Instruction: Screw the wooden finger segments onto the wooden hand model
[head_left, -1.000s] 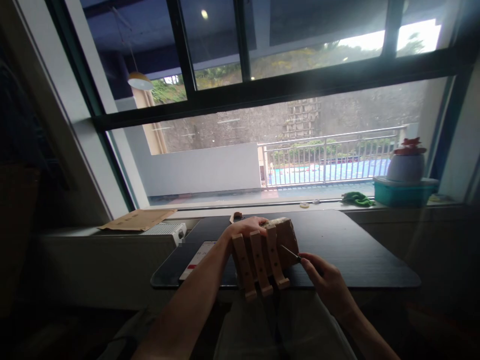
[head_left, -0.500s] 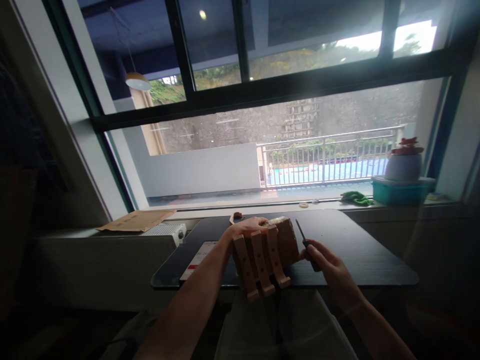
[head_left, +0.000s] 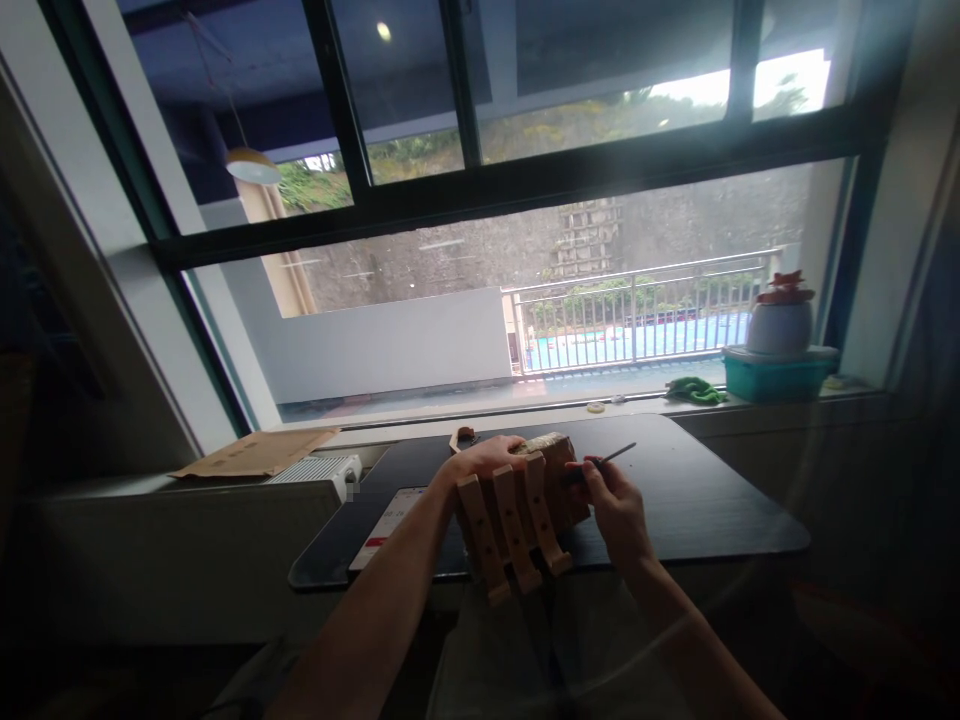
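A wooden rack (head_left: 525, 505) with three peg-like hooks stands tilted at the near edge of the dark table (head_left: 705, 495). My left hand (head_left: 484, 458) grips its top from behind, fingers wrapped over it. My right hand (head_left: 611, 500) is closed round a thin screwdriver (head_left: 611, 458), held against the rack's right side with the metal tip pointing right and slightly up.
A cardboard sheet (head_left: 255, 452) and a white device (head_left: 315, 470) lie on the ledge at left. On the windowsill at right are a teal box (head_left: 780, 375) with a white pot (head_left: 780, 320) on it and a green cloth (head_left: 694, 391). A paper (head_left: 390, 517) lies on the table's left.
My right hand pulled the screwdriver away from the rack's side, swung its tip up, then moved in against the rack with the tip pointing right. My left hand kept hold of the rack.
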